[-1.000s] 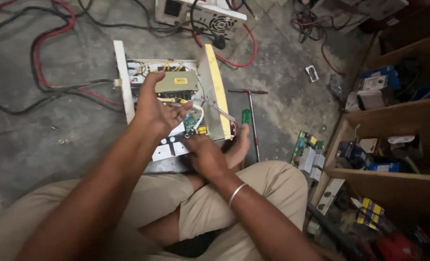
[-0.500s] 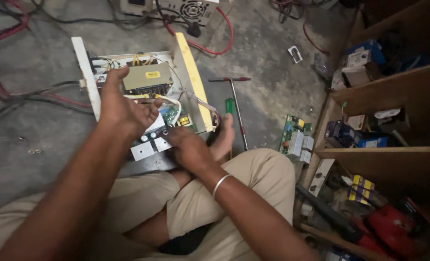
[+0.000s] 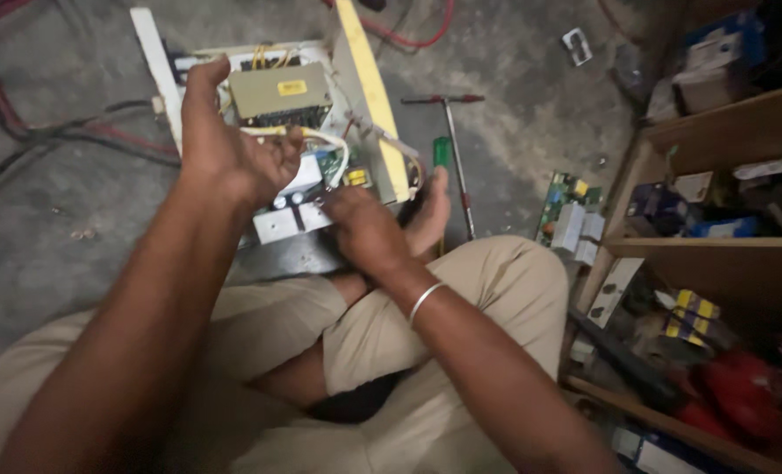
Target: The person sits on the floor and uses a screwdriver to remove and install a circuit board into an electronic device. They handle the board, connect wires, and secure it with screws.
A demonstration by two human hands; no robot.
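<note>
An opened electrical unit (image 3: 369, 96) with a cream-yellow side wall lies on the concrete floor in front of my crossed legs. Inside it sit a beige transformer block (image 3: 278, 92), yellow and white wires (image 3: 320, 136) and a small green board (image 3: 331, 165). My left hand (image 3: 228, 149) hovers over the unit's left half, thumb up, fingers curled around the white wires. My right hand (image 3: 364, 226), with a silver bangle on the wrist, is closed, its fingertips down at the board's front edge. What it pinches is hidden.
A green-handled screwdriver (image 3: 443, 151) and a T-handle tool (image 3: 457, 167) lie right of the unit beside my bare foot (image 3: 428, 215). A loose circuit board (image 3: 570, 215) lies farther right. Wooden shelves (image 3: 716, 250) crammed with parts stand at right. Red and black cables (image 3: 31, 132) trail left.
The view has shifted, so the unit sits higher and more to the left. Both hands stay over the unit's front, the left still curled at the wires.
</note>
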